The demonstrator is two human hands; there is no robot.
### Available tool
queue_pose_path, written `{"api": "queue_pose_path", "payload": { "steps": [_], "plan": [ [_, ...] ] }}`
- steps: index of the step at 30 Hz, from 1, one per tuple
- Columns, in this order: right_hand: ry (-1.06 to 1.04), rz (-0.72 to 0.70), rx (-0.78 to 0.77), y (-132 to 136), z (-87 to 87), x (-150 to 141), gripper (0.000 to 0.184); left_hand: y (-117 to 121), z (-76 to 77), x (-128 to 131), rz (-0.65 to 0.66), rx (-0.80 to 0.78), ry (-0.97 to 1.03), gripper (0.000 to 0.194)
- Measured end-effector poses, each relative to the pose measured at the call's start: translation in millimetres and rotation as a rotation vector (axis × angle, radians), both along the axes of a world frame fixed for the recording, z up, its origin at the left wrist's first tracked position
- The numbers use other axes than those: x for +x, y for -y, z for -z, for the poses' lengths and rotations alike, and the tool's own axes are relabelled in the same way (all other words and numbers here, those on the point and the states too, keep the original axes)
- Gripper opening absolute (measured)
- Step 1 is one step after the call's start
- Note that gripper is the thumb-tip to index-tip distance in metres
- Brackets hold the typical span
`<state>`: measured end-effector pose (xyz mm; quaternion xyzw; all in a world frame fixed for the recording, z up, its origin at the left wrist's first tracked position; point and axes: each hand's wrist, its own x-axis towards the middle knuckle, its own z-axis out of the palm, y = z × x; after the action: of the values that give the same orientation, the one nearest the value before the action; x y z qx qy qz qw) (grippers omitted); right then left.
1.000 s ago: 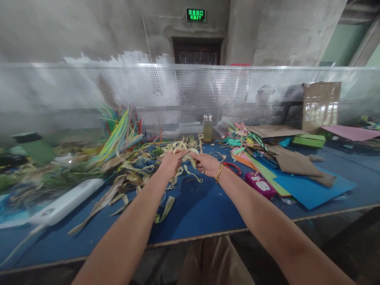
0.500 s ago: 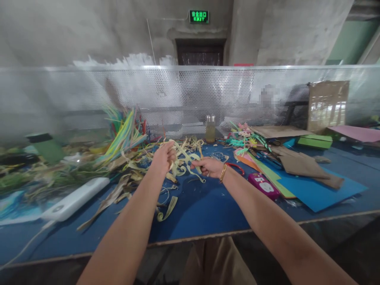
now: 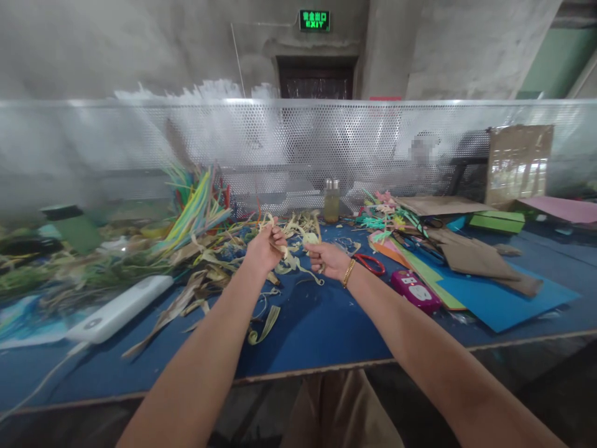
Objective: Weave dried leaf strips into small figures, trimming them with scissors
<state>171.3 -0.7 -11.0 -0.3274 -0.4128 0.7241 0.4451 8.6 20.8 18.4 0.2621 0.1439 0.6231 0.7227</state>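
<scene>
with the view's centre taken as the clock's hub, a pale dried-leaf strip (image 3: 284,251) is pinched narrowly by the left hand (image 3: 267,247) at eight o'clock. a rounded pale leaf piece (image 3: 310,238) is gripped between thumb and fingers of the right hand (image 3: 326,258), between four and five; whether the two are joined cannot be told. at twelve, "安全出口" and "exit" are lit in green on an exit sign (image 3: 314,20). at four, a red loop-shaped handle (image 3: 381,269) is seen near the right wrist, and beyond it a purple case (image 3: 415,291) is marked with pale print that cannot be made out. at eight, a white corded device (image 3: 125,305) is rested on the blue tabletop (image 3: 298,342).
</scene>
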Motion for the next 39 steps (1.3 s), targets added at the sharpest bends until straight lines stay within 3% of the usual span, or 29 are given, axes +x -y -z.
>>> {"api": "queue_pose_path", "payload": {
  "steps": [3,8,17,27,34,39],
  "plan": [
    [0.106,0.037,0.042,6.8,1.8,-13.6,0.040,0.3,5.2,10.9,0.002,0.011,-0.053,0.008],
    [0.174,0.069,0.070,11.0,3.5,-18.1,0.035,-0.8,7.0,12.3,0.003,0.021,-0.024,0.014],
    [0.084,-0.046,-0.004,0.2,2.4,1.0,0.026,-1.3,-9.6,-10.1,-0.094,0.014,0.098,0.017],
    [-0.007,-0.007,-0.053,-6.3,-1.8,15.2,0.017,-7.6,-15.0,-36.3,-0.077,0.081,0.220,0.020],
    [-0.033,0.071,-0.060,-3.8,0.1,4.0,0.013,-1.3,-5.0,-6.8,-0.058,-0.039,-0.036,0.022],
    [0.118,0.155,0.036,5.6,8.0,-21.3,0.023,3.7,8.8,18.8,-0.128,0.010,-0.122,0.018]
  ]
}}
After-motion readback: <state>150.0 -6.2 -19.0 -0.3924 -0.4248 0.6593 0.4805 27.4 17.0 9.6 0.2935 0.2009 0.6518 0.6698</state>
